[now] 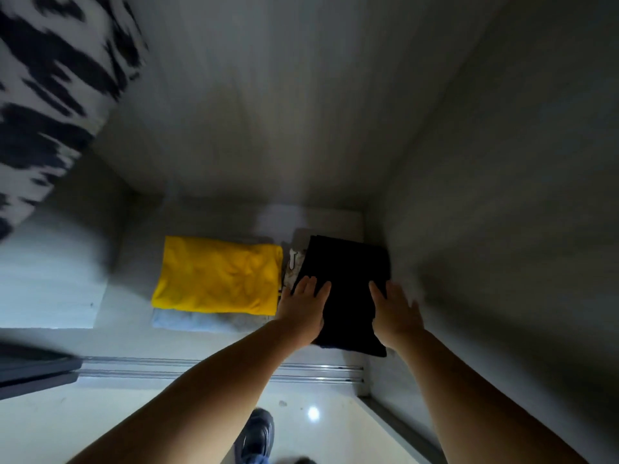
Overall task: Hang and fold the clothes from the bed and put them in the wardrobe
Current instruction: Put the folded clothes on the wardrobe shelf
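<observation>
Left hand (306,306) and right hand (395,313) lie flat, fingers straight, on a folded black garment (348,283) inside the wardrobe (469,195). A yellow garment (217,274) lies just left, atop a grey one (201,321).

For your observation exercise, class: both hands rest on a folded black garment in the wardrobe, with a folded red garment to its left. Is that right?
Not quite. The head view shows the left hand and right hand on the folded black garment, but the folded garment to its left is yellow, not red.

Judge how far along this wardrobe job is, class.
Done: a folded yellow garment lies on a grey one on the wardrobe floor. In hand: the left hand and right hand rest flat on a folded black garment. What remains on the bed is out of view.
</observation>
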The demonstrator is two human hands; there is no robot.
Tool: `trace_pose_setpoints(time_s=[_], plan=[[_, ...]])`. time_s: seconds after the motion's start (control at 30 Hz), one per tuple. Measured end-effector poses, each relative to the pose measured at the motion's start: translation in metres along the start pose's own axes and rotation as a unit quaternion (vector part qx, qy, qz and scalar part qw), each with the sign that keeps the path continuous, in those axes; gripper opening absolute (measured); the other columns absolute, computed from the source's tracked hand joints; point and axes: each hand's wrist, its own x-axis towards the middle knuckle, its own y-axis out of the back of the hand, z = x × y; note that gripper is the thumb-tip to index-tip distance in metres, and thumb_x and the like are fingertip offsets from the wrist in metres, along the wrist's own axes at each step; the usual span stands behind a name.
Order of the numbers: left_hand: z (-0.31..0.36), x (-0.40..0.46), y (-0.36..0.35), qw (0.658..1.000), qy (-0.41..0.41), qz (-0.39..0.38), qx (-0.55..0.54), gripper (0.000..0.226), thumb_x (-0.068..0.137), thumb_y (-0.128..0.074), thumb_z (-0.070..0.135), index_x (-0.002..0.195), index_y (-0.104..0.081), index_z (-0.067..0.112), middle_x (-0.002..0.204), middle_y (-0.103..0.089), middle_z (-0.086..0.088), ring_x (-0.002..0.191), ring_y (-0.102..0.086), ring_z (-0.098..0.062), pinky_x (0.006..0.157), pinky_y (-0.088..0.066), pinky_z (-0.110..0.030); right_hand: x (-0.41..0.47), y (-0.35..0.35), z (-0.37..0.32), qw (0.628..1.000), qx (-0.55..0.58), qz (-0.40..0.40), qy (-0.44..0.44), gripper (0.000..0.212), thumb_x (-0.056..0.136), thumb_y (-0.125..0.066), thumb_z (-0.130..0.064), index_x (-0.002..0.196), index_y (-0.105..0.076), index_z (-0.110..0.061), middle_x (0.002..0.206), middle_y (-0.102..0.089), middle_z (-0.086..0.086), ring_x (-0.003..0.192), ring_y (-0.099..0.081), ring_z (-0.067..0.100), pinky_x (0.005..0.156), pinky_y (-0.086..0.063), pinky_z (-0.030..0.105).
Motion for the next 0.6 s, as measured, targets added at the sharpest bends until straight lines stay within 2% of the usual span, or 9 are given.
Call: trace_pose_setpoints(time_s=[0.07, 0.13, 0.2, 0.37, 0.6], plan=[[0.004, -0.014, 0.034, 0.999, -0.002, 0.034, -0.007, 0.060, 0.094, -0.046, 0.029, 0.148, -0.022, 0.018, 0.137, -0.041, -0.014, 0.128, -0.039, -0.032, 0.096, -0.039, -0.041, -0.021, 0.029, -0.005, 1.000, 0.008, 0.024, -0.002, 0.068, 0.098, -0.041, -0.016, 0.154, -0.003, -0.026, 0.160, -0.006, 0.009, 0.147, -0.008, 0.028, 0.115, -0.019, 0.047], [0.014, -0.036, 0.077, 0.998, -0.006, 0.060, -0.022, 0.047, 0.093, -0.045, 0.028, 0.138, -0.037, 0.017, 0.123, -0.050, -0.011, 0.116, -0.049, -0.030, 0.086, -0.044, -0.039, -0.049, 0.062, -0.013, 0.998, 0.030, 0.063, 0.001, 0.055, 0.098, -0.039, -0.016, 0.150, -0.021, -0.020, 0.150, -0.032, 0.012, 0.136, -0.035, 0.030, 0.105, -0.036, 0.041], [0.026, -0.063, 0.125, 0.996, -0.008, 0.088, -0.028, 0.035, 0.093, -0.044, 0.024, 0.126, -0.047, 0.015, 0.119, -0.055, -0.011, 0.112, -0.054, -0.031, 0.083, -0.046, -0.039, -0.083, 0.096, -0.023, 0.993, 0.045, 0.105, 0.002, 0.043, 0.097, -0.038, -0.020, 0.140, -0.040, -0.020, 0.133, -0.053, 0.010, 0.120, -0.053, 0.029, 0.092, -0.044, 0.035], [0.052, -0.145, 0.227, 0.989, 0.009, 0.145, -0.020, 0.031, 0.094, -0.043, 0.018, 0.123, -0.052, 0.014, 0.122, -0.059, -0.011, 0.111, -0.058, -0.030, 0.080, -0.048, -0.038, -0.180, 0.157, -0.043, 0.980, 0.048, 0.192, 0.024, 0.032, 0.097, -0.039, -0.028, 0.120, -0.058, -0.018, 0.112, -0.066, 0.011, 0.104, -0.062, 0.031, 0.071, -0.039, 0.031], [0.073, -0.237, 0.294, 0.983, -0.005, 0.182, 0.018, 0.039, 0.094, -0.042, 0.018, 0.132, -0.047, 0.017, 0.129, -0.055, -0.009, 0.117, -0.054, -0.028, 0.085, -0.048, -0.038, -0.274, 0.192, -0.042, 0.951, 0.011, 0.292, 0.098, 0.028, 0.095, -0.042, -0.028, 0.116, -0.057, -0.017, 0.108, -0.067, 0.010, 0.100, -0.064, 0.032, 0.068, -0.039, 0.031]])
